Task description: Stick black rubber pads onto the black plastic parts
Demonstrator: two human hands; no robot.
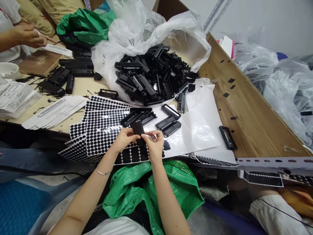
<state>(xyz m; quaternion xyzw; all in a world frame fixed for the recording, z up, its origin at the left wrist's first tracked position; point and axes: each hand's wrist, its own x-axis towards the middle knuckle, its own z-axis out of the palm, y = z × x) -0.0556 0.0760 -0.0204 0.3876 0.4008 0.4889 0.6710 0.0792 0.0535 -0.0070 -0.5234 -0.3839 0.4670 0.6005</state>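
Note:
Between my two hands is a black plastic part (138, 128), held upright over the table's front edge. My left hand (125, 139) pinches it from the left side, thumb and fingers closed on it. From the right, my right hand (154, 142) grips the same part with its thumb across the front. Beneath them lies a sheet of black rectangular stickers (127, 156). Just beyond my hands are several loose black plastic parts (168, 125). Sheets of round black stickers (105, 127) fan out to the left.
A clear plastic bag (122, 49) heaped with black plastic parts (151, 78) stands behind. At left are folded paper boxes (56, 111), a white bowl (9, 70) and another person's hand (26, 35). A wooden board (244, 107) rises at right; a green sack (132, 192) covers my lap.

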